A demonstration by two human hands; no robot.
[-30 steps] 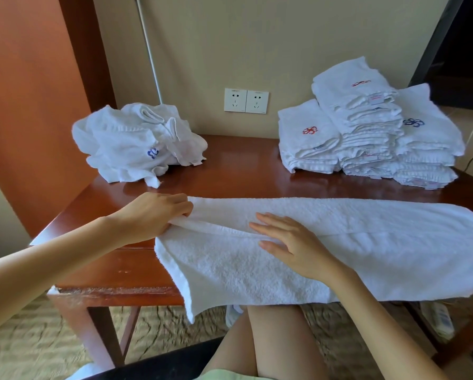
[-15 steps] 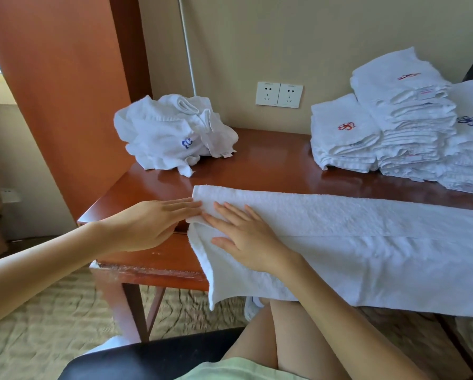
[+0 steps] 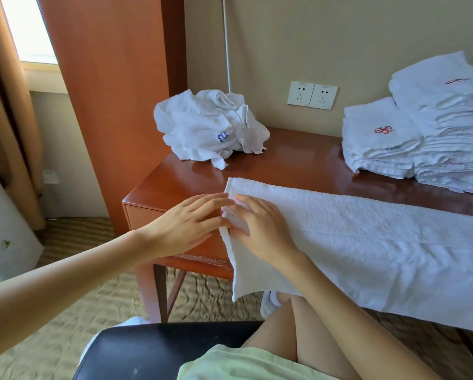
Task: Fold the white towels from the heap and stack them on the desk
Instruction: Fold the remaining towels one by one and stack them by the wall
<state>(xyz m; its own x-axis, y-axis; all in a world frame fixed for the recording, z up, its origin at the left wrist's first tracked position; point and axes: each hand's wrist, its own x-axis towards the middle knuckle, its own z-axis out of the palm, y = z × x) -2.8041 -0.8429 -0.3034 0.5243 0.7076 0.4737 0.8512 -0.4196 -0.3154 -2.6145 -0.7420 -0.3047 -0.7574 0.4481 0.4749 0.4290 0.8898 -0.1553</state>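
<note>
Seen from the head camera, a long white towel (image 3: 367, 229) lies along the table's (image 3: 298, 165) near edge, overhanging. The right hand (image 3: 260, 231) presses flat on its left end. The left hand (image 3: 186, 226) touches that edge with straight fingers, neither grip closed. The heap (image 3: 205, 130) sits back-left, the folded stack (image 3: 435, 127) back-right.

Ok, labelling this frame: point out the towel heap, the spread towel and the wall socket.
towel heap (image 3: 197, 127): head view, upper front face.
spread towel (image 3: 367, 229): head view, flat middle.
wall socket (image 3: 312, 95): head view, where both plates meet.
</note>
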